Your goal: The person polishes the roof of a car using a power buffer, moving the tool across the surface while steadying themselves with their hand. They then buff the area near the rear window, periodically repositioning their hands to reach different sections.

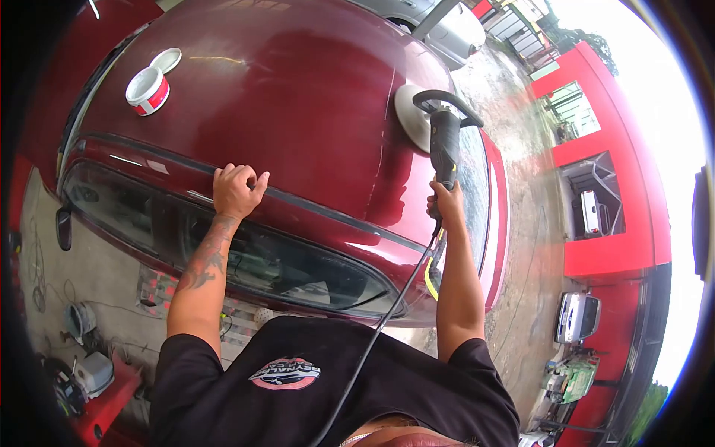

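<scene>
My right hand (447,200) is wrapped round the rear handle of a black rotary polisher (445,141). The polisher's pale round pad (414,118) is tilted against the dark red car roof (313,97) near its right end. A black power cord (383,320) runs from the handle down across my chest. My left hand (237,191) rests on the near roof edge by the black trim strip (320,208), fingers curled in. What is inside those fingers, if anything, is hidden. Farther left on the roof stand an open white-and-red tub (147,92) and its lid (166,60).
Side windows (298,272) and a door mirror (64,229) lie on the near side. A silver vehicle (447,30) is parked beyond the roof. At lower left are a bucket (80,320) and loose cables. A red building (611,149) and parked cars stand at right.
</scene>
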The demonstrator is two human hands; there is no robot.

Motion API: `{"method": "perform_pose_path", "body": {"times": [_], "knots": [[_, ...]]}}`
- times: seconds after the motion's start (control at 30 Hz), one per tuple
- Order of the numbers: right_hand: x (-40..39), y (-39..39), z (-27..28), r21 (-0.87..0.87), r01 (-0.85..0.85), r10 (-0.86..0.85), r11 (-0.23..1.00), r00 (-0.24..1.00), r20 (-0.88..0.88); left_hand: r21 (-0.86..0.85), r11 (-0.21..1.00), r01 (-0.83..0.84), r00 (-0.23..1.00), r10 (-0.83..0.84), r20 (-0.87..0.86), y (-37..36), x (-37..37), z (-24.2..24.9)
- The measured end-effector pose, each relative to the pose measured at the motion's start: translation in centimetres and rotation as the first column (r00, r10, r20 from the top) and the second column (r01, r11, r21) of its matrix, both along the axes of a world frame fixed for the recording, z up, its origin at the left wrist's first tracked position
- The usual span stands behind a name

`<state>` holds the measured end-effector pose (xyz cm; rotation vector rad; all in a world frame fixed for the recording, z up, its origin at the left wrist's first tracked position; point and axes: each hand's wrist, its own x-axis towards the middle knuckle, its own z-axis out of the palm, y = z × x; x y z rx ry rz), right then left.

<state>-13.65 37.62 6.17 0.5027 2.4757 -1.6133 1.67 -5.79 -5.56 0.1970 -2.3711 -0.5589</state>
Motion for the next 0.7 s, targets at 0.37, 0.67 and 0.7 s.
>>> {"method": "perform_pose_path", "body": {"times": [0.37, 0.67, 0.7], "knots": [[-4.6, -11.8, 0.6, 0.155, -0.279, 0.295, 0.948, 0.951, -0.094, 0.014, 1.000, -0.003, 1.000, 0.003, -0.023, -0.1, 0.0, 0.2], [-5.5, -22.1, 1.2, 0.419, -0.435, 0.530, 0.797, 0.837, -0.139, 0.017, 1.000, 0.014, 0.999, -0.013, -0.031, -0.1, 0.0, 0.1], [-5.4, -22.7, 1.1, 0.395, -0.446, 0.536, 0.803, 0.831, -0.151, 0.015, 1.000, 0.016, 0.999, -0.016, -0.042, -0.1, 0.0, 0.0]]}}
